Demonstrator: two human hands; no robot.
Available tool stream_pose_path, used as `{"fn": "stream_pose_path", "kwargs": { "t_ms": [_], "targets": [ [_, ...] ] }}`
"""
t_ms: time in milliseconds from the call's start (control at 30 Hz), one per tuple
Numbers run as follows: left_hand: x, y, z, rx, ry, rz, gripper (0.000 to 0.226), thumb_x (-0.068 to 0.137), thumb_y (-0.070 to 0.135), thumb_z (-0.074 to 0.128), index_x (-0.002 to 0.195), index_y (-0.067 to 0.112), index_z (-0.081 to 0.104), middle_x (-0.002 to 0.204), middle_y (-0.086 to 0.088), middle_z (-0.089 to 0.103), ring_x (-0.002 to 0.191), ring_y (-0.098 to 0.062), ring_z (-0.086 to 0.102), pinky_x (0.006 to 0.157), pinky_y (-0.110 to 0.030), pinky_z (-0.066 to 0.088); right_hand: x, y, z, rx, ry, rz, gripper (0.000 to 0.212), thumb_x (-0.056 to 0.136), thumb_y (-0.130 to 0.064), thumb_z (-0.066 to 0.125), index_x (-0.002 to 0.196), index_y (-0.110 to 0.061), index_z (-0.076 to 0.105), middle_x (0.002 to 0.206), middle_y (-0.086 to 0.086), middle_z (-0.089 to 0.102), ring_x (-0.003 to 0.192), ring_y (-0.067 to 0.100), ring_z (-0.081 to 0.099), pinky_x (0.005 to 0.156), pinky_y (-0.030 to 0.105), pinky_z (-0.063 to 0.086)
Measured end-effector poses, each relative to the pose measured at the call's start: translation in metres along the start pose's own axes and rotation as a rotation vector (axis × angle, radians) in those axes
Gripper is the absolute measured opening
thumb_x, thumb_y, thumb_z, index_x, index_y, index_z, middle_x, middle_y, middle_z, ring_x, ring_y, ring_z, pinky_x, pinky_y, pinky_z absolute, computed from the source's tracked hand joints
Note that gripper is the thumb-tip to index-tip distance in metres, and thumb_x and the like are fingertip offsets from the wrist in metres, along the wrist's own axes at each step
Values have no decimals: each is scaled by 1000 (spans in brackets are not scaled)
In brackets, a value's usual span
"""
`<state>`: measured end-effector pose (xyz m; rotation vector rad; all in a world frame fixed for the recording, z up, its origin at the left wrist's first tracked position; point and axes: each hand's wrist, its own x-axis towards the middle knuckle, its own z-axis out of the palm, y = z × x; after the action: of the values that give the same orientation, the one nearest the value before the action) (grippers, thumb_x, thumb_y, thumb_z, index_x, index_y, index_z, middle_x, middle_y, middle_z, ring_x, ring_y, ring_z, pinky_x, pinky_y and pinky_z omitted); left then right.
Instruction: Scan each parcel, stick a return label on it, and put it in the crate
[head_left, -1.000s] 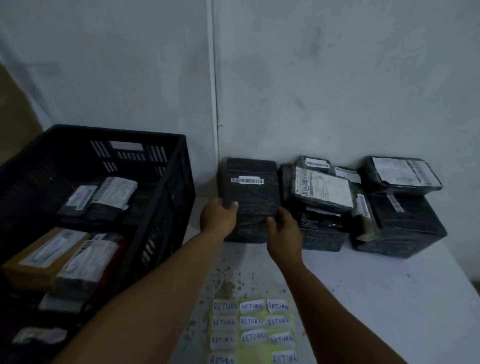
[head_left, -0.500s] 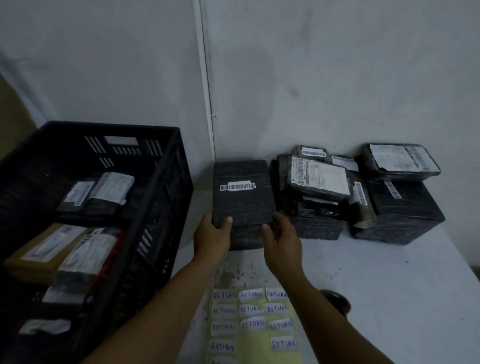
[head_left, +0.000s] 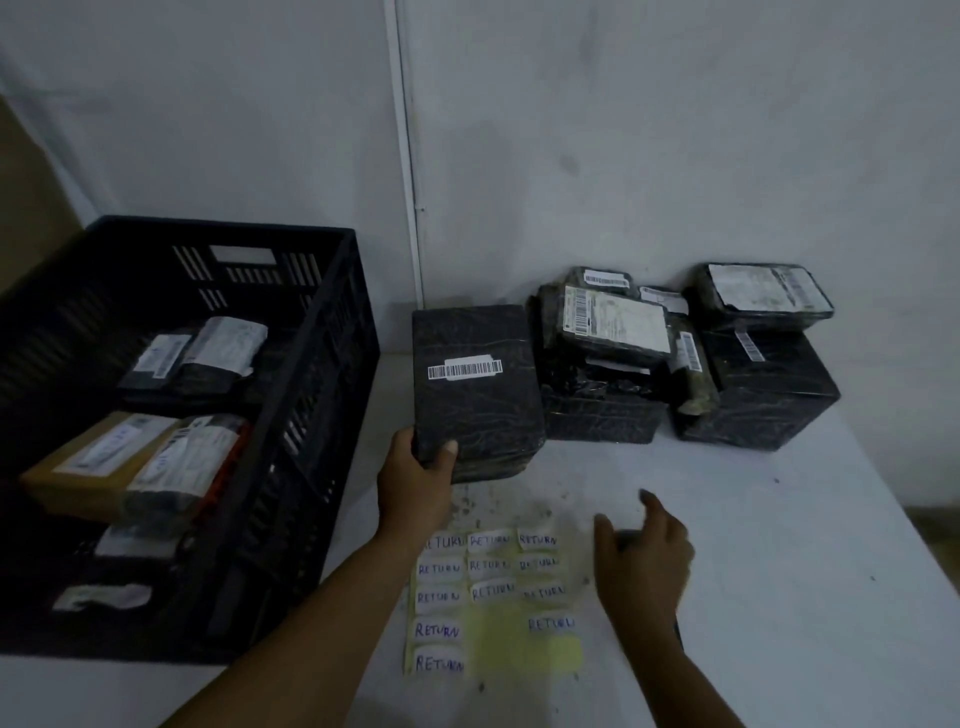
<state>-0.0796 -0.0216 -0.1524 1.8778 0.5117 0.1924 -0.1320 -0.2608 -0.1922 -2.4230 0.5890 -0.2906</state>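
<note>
The near left corner of a black-wrapped parcel (head_left: 475, 382) is gripped by the left hand (head_left: 415, 486), thumb laid on the top face, fingers curled beneath; the forearm reaches forward from the lower left; the parcel is held tilted above the white table (head_left: 779, 545), its long axis running away from the person, its barcode sticker (head_left: 464, 370) facing up; the right hand (head_left: 644, 561) hovers low over the table, fingers loosely spread, over a dark object mostly hidden beneath it; a sheet of RETURN labels (head_left: 488, 597) lies between the forearms; a black crate (head_left: 218, 415) holding parcels stands left; stacked parcels (head_left: 680, 358) sit against the wall.
</note>
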Motion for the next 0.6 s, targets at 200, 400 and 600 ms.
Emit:
{"fn": "stream_pose_path", "kwargs": {
  "t_ms": [200,400,600],
  "targets": [
    [-9,-2,0,-10,10,-19,39,90,38,68,124,26,53,99,13,59,78,7,51,58,-15,40,0,43,-11,-126,-76,281,92,72,-57,78,143,-16,37,135,23,48,123,46,45,96,59,42],
    [-15,-4,-3,-10,-5,-20,45,89,38,69,128,27,51,105,11,59,79,5,52,58,-14,39,-7,57,-14,-102,-421,419,40,92,-44,60,117,-12,59,86,2,62,75,21,59,68,32,48],
    [-22,-11,-4,-51,-54,22,34,92,31,67,125,31,56,108,9,63,94,-13,61,70,-21,47,-25,19,-36,214,-472,314,24,86,-33,71,89,-10,65,65,4,64,55,19,58,55,30,46]
  ]
}}
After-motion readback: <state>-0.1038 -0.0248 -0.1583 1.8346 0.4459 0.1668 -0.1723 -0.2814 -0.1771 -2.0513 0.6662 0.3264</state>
